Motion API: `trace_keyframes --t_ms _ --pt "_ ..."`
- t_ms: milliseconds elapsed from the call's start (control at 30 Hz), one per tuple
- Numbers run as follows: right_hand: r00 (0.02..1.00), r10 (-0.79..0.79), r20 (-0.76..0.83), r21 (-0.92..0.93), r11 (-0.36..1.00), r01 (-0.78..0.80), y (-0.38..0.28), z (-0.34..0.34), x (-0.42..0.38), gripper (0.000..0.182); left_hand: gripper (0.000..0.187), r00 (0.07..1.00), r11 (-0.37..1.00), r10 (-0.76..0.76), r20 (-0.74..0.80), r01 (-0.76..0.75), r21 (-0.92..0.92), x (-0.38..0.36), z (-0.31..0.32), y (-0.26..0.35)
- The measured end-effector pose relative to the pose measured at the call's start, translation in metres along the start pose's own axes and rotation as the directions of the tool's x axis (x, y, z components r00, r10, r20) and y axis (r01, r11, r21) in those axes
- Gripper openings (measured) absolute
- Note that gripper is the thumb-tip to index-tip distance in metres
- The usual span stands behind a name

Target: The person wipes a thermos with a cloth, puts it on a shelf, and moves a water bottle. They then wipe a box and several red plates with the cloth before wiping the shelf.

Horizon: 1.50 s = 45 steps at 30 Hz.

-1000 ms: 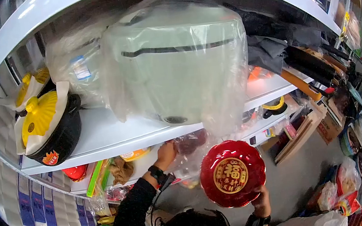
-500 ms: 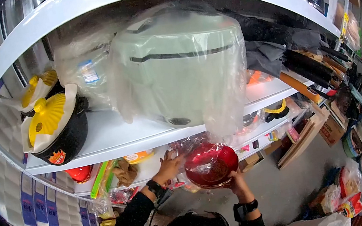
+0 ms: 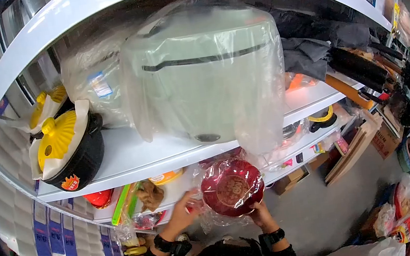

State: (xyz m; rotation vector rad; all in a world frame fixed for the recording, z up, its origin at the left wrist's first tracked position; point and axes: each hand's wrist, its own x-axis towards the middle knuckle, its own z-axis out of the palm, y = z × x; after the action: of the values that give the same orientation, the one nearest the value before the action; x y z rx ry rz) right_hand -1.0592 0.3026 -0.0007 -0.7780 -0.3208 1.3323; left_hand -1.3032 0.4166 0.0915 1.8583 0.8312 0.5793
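Observation:
A round red bowl [image 3: 214, 193] with a gold pattern in its middle is tilted towards me, with clear plastic wrapping [image 3: 210, 224] around it. My right hand [image 3: 263, 216] grips its lower right rim, thumb on the inner side. To the left of the bowl is my left hand [image 3: 181, 214], fingers apart and fingertips close to the loose plastic. Behind the bowl's top edge, another dark red piece [image 3: 230, 155] shows under plastic, mostly covered.
On the white shelf [image 3: 131, 159] above my hands stand a plastic-covered pale green cooker [image 3: 204, 86] and a black pot [image 3: 83, 155] with a yellow lid. The lower shelf holds a brown paper bundle [image 3: 150, 195]. Wooden boards [image 3: 352, 152] lean at right.
The bowl has turned its patterned inside more towards me and shifted slightly left, with my right hand still on its rim. My left hand has moved down and left.

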Motion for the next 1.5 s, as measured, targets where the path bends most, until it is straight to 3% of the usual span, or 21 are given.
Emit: trace_keyframes --t_ms 100,133,233,333,433,500,567,633,667,733,867,933,967,1000,1067,1167,1200,1300,1433,1467,1500 --pt "0.998 0.053 0.027 -0.024 0.998 -0.052 -0.004 -0.005 -0.006 0.06 0.047 0.893 0.966 -0.182 -0.411 0.084 -0.244 0.008 -0.007 -0.051" --pt "0.997 0.069 0.047 -0.025 0.997 -0.068 -0.003 -0.009 -0.006 0.06 0.052 0.86 0.903 -0.325 -0.393 0.159 -0.4 0.006 -0.005 -0.053" --pt "0.988 0.122 0.092 0.008 0.992 -0.124 0.011 -0.022 -0.003 0.062 0.067 0.912 0.344 -0.393 0.113 0.26 -0.902 0.003 0.002 -0.057" --pt "0.983 0.153 0.101 -0.142 0.98 -0.138 0.013 -0.026 -0.005 0.062 0.065 0.888 0.465 -0.406 0.216 0.404 -0.787 -0.009 0.021 -0.032" --pt "0.979 0.175 0.103 -0.243 0.959 -0.146 0.027 -0.052 -0.005 0.063 0.041 0.955 0.532 -0.227 0.189 0.285 -0.797 -0.022 0.051 -0.087" --pt "0.964 0.245 0.107 -0.269 0.94 -0.209 0.019 -0.043 -0.01 0.063 0.029 0.834 0.039 -0.265 0.484 0.511 -0.858 -0.031 0.047 -0.12" --pt "0.962 0.238 0.133 -0.491 0.859 -0.144 0.023 -0.042 -0.007 0.058 0.019 0.845 0.149 -0.333 0.419 0.486 -0.861 -0.04 0.046 -0.119" --pt "0.976 0.126 0.177 -0.649 0.761 0.019 0.009 -0.012 -0.01 0.056 0.018 0.941 0.486 -0.22 0.258 0.335 -0.807 -0.058 0.048 -0.152" --pt "0.981 0.158 0.116 -0.689 0.724 -0.036 -0.007 -0.002 -0.014 0.055 0.017 0.973 0.628 -0.142 0.181 0.23 -0.743 -0.064 0.048 -0.164" --pt "0.994 -0.091 0.066 -0.691 0.714 0.111 -0.022 -0.011 -0.006 0.052 0.017 0.995 0.757 -0.077 0.066 0.101 -0.646 -0.073 0.042 -0.175" --pt "0.85 -0.526 -0.04 -0.825 0.497 0.268 -0.028 -0.028 0.008 0.055 0.027 0.991 0.462 -0.004 0.13 0.118 -0.879 -0.079 0.027 -0.155" --pt "0.992 0.072 -0.107 -0.45 0.886 -0.113 -0.011 -0.04 0.013 0.059 0.038 0.83 0.111 -0.447 0.332 0.42 -0.901 -0.08 0.021 -0.155" --pt "0.929 0.37 -0.024 -0.228 0.903 -0.365 0.005 -0.053 0.019 0.061 0.038 0.939 0.179 -0.213 0.27 0.309 -0.934 -0.079 0.024 -0.147" --pt "0.877 0.473 0.086 -0.251 0.862 -0.44 0.019 -0.06 0.023 0.066 0.038 0.98 0.218 0.037 0.194 0.181 -0.959 -0.071 0.027 -0.11" --pt "0.811 0.561 0.166 -0.284 0.815 -0.505 0.03 -0.053 0.024 0.069 0.042 0.91 0.106 -0.35 0.223 0.275 -0.956 -0.073 0.043 -0.151" --pt "0.86 0.51 0.024 -0.49 0.756 -0.434 0.019 -0.035 0.022 0.063 0.045 0.956 0.544 -0.24 0.169 0.277 -0.792 -0.07 0.046 -0.171" --pt "0.882 0.471 -0.02 -0.589 0.707 -0.391 0.014 -0.03 0.023 0.061 0.052 0.99 0.754 -0.1 0.097 0.139 -0.642 -0.064 0.05 -0.172" --pt "0.89 0.456 0.006 -0.573 0.731 -0.37 -0.016 0.008 0.014 0.058 0.057 0.9 0.17 -0.382 0.21 0.292 -0.941 -0.038 0.045 -0.098" --pt "0.957 0.284 -0.066 -0.577 0.771 -0.269 -0.029 -0.003 0.017 0.057 0.062 0.838 0.139 -0.481 0.26 0.365 -0.921 -0.022 0.048 -0.077" --pt "0.978 0.207 -0.002 -0.649 0.744 -0.159 -0.035 -0.01 0.026 0.047 0.06 0.861 0.109 -0.439 0.256 0.334 -0.936 -0.018 0.052 -0.079" --pt "0.994 0.111 0.008 -0.671 0.738 -0.077 -0.041 -0.025 0.038 0.045 0.055 0.974 0.265 -0.205 0.093 0.147 -0.953 -0.017 0.056 -0.076"
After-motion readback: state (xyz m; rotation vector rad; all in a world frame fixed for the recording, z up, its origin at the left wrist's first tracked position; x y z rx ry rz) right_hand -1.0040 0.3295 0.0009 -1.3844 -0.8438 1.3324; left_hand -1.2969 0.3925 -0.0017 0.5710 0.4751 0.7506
